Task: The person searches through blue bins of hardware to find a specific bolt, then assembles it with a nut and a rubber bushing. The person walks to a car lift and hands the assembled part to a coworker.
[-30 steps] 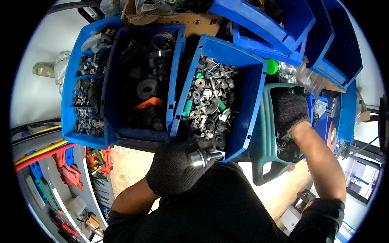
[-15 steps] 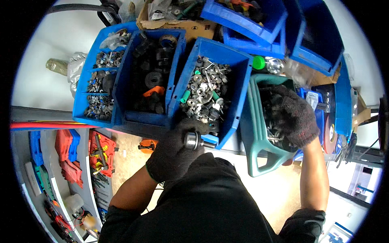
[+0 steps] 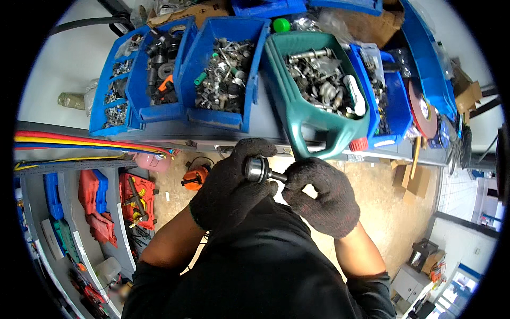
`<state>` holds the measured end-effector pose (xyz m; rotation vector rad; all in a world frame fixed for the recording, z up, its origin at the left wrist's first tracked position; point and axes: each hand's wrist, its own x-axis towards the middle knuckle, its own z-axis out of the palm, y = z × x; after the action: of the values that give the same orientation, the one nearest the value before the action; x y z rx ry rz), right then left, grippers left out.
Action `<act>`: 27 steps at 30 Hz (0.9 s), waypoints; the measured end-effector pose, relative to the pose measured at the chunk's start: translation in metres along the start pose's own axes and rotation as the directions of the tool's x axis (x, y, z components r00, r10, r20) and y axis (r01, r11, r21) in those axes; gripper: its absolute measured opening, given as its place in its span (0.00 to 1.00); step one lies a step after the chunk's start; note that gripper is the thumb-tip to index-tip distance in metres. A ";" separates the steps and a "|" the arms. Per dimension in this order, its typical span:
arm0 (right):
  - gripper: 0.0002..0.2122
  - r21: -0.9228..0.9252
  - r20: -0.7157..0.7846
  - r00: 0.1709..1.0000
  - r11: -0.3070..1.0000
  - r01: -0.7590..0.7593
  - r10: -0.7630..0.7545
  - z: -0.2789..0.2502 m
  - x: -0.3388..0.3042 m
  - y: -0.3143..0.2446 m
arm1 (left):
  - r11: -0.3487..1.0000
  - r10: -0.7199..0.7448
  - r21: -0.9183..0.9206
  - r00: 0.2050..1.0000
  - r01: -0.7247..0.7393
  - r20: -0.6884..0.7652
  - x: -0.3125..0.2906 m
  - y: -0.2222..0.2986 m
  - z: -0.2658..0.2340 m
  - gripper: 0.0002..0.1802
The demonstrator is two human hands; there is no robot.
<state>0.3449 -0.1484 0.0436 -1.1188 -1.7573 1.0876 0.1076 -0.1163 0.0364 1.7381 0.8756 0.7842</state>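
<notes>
In front of my body, my left hand (image 3: 226, 189), in a dark knitted glove, is closed around a ball joint (image 3: 255, 169). Its round silver housing sits between thumb and fingers, and its dark stud points right. Likewise gloved, my right hand (image 3: 323, 195) pinches at the stud's tip with thumb and forefinger. Whatever small thing those fingertips may hold is hidden. Just beyond the right hand, a green cut-open jug (image 3: 297, 114) full of metal hardware stands on the bench, its handle toward me.
Blue bins of fasteners (image 3: 218, 118) and black parts with an orange piece (image 3: 154, 112) line the bench (image 3: 268, 125). Right of the jug are another blue bin (image 3: 390, 139) and a reddish disc (image 3: 423, 111). Tool shelves (image 3: 114, 186) stand left; an orange tool (image 3: 196, 177) lies on the floor.
My right hand has come out of the green jug and moved left to the stud's tip. My left hand still holds the ball joint. The view has tilted, showing more floor.
</notes>
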 end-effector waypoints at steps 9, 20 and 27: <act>0.12 0.113 -0.120 0.959 0.963 -0.243 0.256 0.037 -0.021 -0.026 | 0.996 0.071 -0.057 0.996 -0.067 0.060 -0.024 -0.008 -0.002 0.29; 0.13 0.241 -0.266 0.950 0.966 -0.096 0.161 0.148 0.028 -0.038 | 0.994 0.087 -0.078 0.994 -0.082 0.062 -0.060 -0.037 -0.112 0.29; 0.13 0.427 -0.321 0.914 0.899 -0.094 0.248 0.212 0.051 -0.039 | 0.961 0.031 -0.276 0.997 -0.009 0.076 -0.084 -0.070 -0.153 0.27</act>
<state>0.1256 -0.1639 0.0165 -1.1414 -1.0901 1.1900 -0.0771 -0.0969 0.0058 1.5227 0.6612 0.8037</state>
